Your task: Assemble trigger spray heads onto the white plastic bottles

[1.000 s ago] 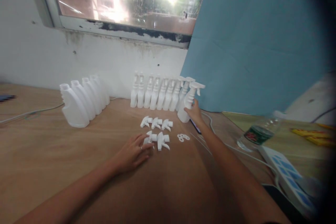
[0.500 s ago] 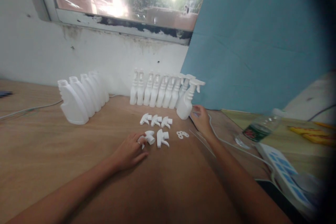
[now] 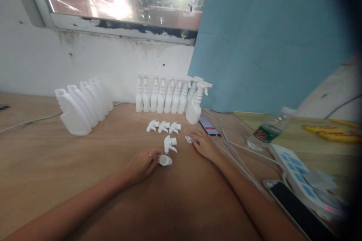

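Note:
My left hand (image 3: pixel 145 165) is closed on a white trigger spray head (image 3: pixel 165 160), whose round open collar faces up toward me. Low over the table, my right hand (image 3: pixel 204 145) has its fingertips bent together at the edge of a small cluster of flat white washers (image 3: pixel 188 139), pinching at one; the fingers partly cover them. Between the hands lies another white spray head (image 3: pixel 170 144) on its side. Behind it, three more spray heads (image 3: pixel 163 127) lie in a row.
Capped white spray bottles (image 3: pixel 169 99) stand along the wall, and open-necked bottles (image 3: pixel 76 115) at left. A lit phone (image 3: pixel 209 126), thin clear tubes (image 3: pixel 240 167), a water bottle (image 3: pixel 267 133), a power strip (image 3: pixel 294 175) and a dark phone (image 3: pixel 296 207) lie right. Cables cross there.
My left hand has drawn the spray head nearer to me and turned its collar upward. My right hand has come back from beside the lit phone to the washers. The view has shifted slightly.

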Motion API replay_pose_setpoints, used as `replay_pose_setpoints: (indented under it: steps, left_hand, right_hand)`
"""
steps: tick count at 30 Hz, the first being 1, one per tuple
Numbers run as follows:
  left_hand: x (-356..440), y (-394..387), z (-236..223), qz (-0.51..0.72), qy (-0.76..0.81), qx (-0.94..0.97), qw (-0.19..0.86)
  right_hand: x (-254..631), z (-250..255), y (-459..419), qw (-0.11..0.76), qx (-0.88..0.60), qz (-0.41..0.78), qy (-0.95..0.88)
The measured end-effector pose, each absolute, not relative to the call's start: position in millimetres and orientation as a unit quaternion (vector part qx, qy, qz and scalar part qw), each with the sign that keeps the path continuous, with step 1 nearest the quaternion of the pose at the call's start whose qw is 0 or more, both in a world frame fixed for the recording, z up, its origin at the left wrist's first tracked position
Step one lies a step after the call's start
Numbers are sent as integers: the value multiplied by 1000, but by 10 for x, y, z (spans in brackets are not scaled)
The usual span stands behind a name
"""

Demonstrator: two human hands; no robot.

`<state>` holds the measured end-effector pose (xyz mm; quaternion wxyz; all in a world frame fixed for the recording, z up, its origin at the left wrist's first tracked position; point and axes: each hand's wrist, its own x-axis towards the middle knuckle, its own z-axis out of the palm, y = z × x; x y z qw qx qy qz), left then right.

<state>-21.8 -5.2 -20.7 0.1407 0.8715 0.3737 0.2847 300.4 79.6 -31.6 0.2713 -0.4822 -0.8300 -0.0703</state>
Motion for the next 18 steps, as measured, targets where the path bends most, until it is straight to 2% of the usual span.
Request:
replay_pose_setpoints:
  steps: [7,10,14,18]
  left_hand:
    - [-43,81,-150,260,382,879,115]
    - [-78,72,-165,248,389,879,117]
    - [-120,47,-181,238,392,882,108]
    - [-119,54,-186,245,390,881,111]
  right_hand:
    - [2980,-231,709,284,-471,-99,-829]
    - [2852,-144,576,314,-459,-103,-825]
    - [2517,-48,340,368,-382,-81,-844]
    - [2229,-9,141,347,-307,-48,-885]
